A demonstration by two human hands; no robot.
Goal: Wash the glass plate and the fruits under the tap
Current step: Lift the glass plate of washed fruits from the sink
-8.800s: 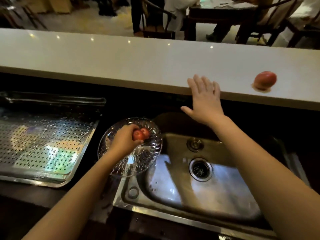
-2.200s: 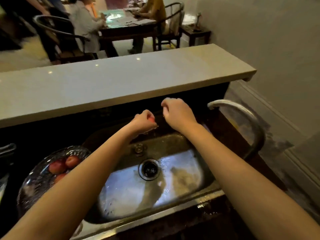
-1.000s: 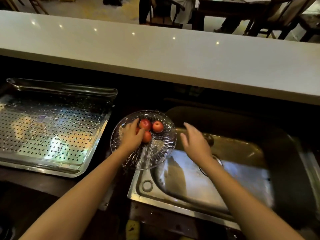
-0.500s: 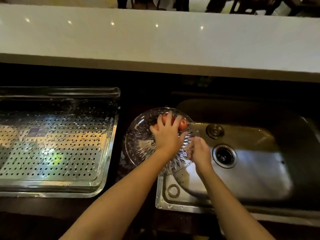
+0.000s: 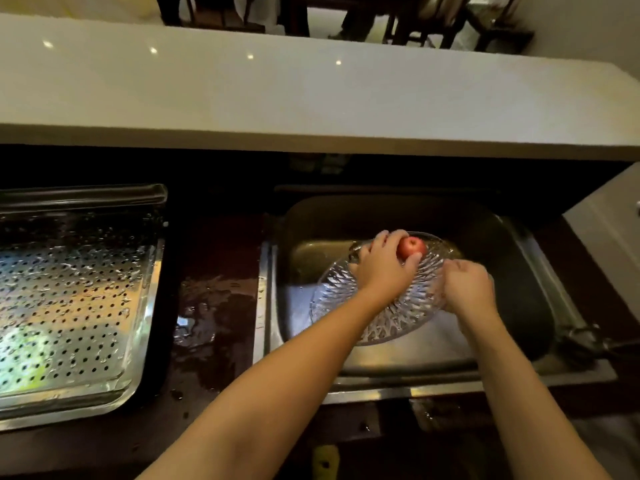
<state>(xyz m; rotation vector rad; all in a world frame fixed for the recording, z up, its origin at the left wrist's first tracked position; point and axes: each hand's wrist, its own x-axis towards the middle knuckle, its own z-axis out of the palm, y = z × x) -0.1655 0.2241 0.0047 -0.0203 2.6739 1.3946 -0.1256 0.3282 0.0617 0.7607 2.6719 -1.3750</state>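
1. In front of you a pale counter ledge (image 5: 311,98) runs the full width. Beyond its far edge you can see dark chair legs (image 5: 433,19) on a lighter floor. Below the ledge everything sits on a dark, dimly lit worktop (image 5: 221,251).
2. At the far left lies a perforated steel tray (image 5: 69,306). It is beaded with water drops and catches a bright reflection.
3. Between the tray and the basin, a wet patch (image 5: 207,313) glistens on the worktop.
4. Right of the patch is the stainless sink (image 5: 433,388), and the task's things are all inside its outline.
5. The glass plate (image 5: 398,320), clear with a ribbed pattern, is over the basin. Its far edge lies toward the back wall of the sink. You cannot tell whether its underside touches the sink floor.
6. Your left hand (image 5: 384,268) reaches in over the middle of the plate. Its fingers are curled over a red fruit (image 5: 410,247) that sits on the far part of the plate, and the thumb is hooked under the fruit's near side. Anything else beneath the palm is hidden.
7. Your right hand (image 5: 467,289) is at the plate's right rim. Its fingers are curled round that edge and grip it, with the knuckles turned up toward you.
8. At the sink's right rim there is a dark fitting (image 5: 585,337), too dim to make out.
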